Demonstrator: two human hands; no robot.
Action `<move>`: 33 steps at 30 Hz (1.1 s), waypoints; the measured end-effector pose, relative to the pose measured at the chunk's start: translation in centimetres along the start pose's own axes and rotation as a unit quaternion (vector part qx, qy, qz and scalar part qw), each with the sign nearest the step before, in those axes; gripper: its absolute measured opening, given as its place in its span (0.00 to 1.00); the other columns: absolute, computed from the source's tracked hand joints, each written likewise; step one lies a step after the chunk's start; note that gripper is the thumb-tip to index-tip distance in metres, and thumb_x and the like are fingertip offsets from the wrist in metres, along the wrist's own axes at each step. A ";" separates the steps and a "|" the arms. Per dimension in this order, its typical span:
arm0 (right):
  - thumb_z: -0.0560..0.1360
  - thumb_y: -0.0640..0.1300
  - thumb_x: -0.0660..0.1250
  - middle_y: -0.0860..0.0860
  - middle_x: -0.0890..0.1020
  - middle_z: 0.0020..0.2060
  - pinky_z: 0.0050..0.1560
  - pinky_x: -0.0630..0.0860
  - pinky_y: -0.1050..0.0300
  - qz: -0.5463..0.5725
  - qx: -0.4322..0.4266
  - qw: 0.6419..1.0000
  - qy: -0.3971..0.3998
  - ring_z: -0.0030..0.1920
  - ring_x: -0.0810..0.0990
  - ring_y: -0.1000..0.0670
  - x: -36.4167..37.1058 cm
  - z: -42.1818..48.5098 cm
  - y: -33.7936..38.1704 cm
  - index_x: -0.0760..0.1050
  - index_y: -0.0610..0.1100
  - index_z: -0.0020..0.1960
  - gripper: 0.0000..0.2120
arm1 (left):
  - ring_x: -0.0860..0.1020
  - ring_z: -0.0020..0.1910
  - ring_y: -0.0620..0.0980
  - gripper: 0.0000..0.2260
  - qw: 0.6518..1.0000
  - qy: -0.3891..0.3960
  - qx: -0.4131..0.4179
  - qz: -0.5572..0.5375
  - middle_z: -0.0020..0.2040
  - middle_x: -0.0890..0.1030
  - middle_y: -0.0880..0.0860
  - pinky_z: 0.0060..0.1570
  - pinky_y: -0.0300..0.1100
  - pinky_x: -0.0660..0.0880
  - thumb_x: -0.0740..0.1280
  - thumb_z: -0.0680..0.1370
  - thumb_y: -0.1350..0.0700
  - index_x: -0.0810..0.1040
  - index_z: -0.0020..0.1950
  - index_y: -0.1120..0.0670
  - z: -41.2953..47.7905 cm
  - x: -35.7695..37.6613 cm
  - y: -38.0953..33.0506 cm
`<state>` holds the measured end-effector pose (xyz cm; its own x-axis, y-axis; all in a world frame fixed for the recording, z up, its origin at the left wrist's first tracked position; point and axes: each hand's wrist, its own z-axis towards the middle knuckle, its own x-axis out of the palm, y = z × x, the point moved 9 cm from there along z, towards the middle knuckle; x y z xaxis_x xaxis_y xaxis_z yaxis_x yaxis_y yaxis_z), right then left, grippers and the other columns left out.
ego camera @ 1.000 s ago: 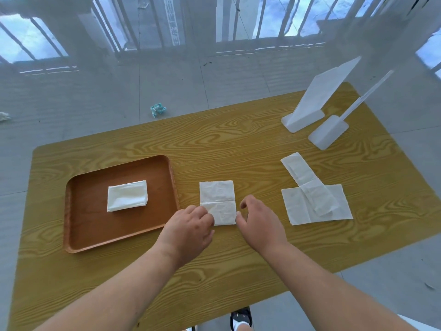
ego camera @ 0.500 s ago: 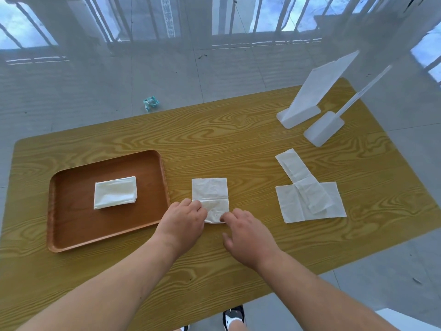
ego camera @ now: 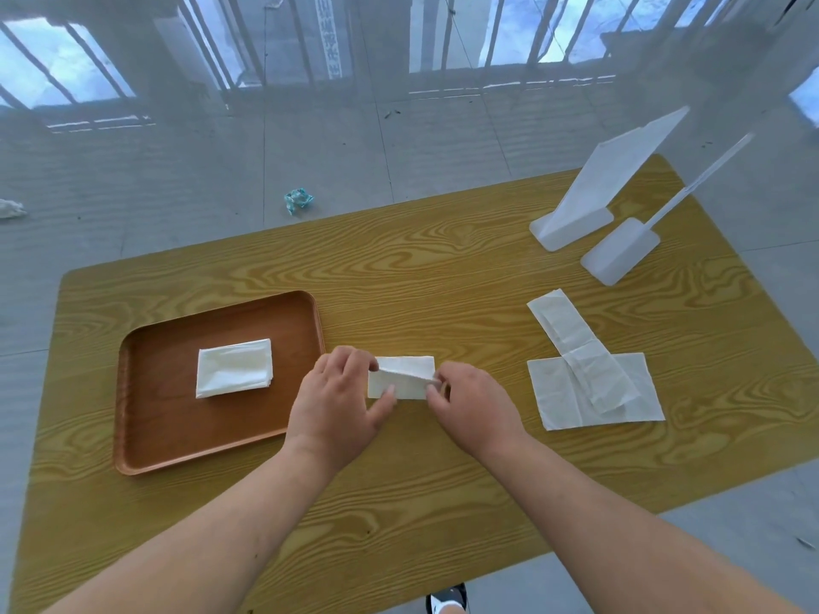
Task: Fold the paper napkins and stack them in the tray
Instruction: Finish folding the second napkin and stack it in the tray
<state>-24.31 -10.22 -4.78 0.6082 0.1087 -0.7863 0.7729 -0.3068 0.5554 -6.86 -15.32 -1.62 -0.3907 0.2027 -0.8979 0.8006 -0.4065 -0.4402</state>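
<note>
A white paper napkin [ego camera: 405, 383] lies on the wooden table [ego camera: 443, 277] just right of the brown tray [ego camera: 159, 418]. Its near half is lifted and folded over toward the far edge. My left hand [ego camera: 341, 401] pinches the napkin's left corner and my right hand [ego camera: 469, 401] pinches its right corner. A folded napkin [ego camera: 234, 367] rests in the middle of the tray. Two more napkins lie to the right: a flat square one [ego camera: 558, 392] with a long folded strip [ego camera: 576, 347] draped across it.
Two white plastic stands [ego camera: 589, 197] [ego camera: 620, 254] stand at the table's far right corner. A crumpled teal scrap [ego camera: 298, 200] and a white scrap [ego camera: 9, 208] lie on the floor beyond the table. A shoe [ego camera: 447, 602] shows below the near edge.
Both hands have taken the napkin's near corners and brought that half up and over toward the far edge, so the napkin now looks about half as deep.
</note>
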 end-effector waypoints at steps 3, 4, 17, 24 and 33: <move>0.80 0.53 0.62 0.55 0.79 0.48 0.44 0.74 0.52 0.037 0.041 0.996 -0.063 0.47 0.77 0.52 -1.4 0.4 -0.7 0.74 0.49 0.60 0.12 | 0.77 0.50 0.55 0.14 0.999 -0.012 0.034 0.030 0.51 0.79 0.53 0.52 0.52 0.77 0.70 0.76 0.46 0.77 0.54 0.54 -0.1 0.0 -0.2; 0.80 0.53 0.63 0.55 0.78 0.49 0.45 0.73 0.54 0.036 0.041 0.996 -0.070 0.48 0.77 0.52 -1.5 0.3 -0.8 0.73 0.49 0.61 0.13 | 0.77 0.49 0.55 0.13 0.998 -0.001 0.047 0.038 0.50 0.79 0.52 0.51 0.52 0.78 0.71 0.76 0.47 0.78 0.53 0.54 -0.1 0.4 -0.3; 0.82 0.48 0.58 0.50 0.80 0.59 0.61 0.75 0.48 -0.046 -0.007 0.994 0.095 0.62 0.76 0.47 3.4 -1.0 -1.1 0.71 0.51 0.73 0.20 | 0.79 0.42 0.53 0.05 0.939 0.101 0.186 0.269 0.43 0.82 0.50 0.39 0.48 0.74 0.72 0.77 0.51 0.82 0.47 0.52 1.7 5.2 -2.1; 0.80 0.61 0.61 0.53 0.85 0.40 0.43 0.83 0.47 0.166 0.187 0.967 0.054 0.39 0.83 0.53 2.4 -0.8 -3.8 0.79 0.50 0.52 0.16 | 0.77 0.35 0.56 0.08 0.963 0.025 0.191 0.186 0.35 0.79 0.52 0.34 0.50 0.75 0.73 0.75 0.55 0.78 0.38 0.54 3.0 3.2 -3.4; 0.82 0.39 0.65 0.48 0.87 0.38 0.34 0.81 0.53 0.517 0.296 0.793 0.128 0.35 0.85 0.50 4.8 0.9 0.1 0.79 0.41 0.57 0.06 | 0.77 0.52 0.54 0.18 0.991 -0.004 0.126 0.040 0.56 0.80 0.50 0.50 0.51 0.76 0.68 0.75 0.41 0.80 0.56 0.53 -0.1 -0.2 -0.9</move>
<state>-21.48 -10.56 -8.74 0.9366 -0.3254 0.1295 -0.3373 -0.7382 0.5841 -7.46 -14.86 -1.03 -0.3354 0.1545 -0.9293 0.6908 -0.6304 -0.3542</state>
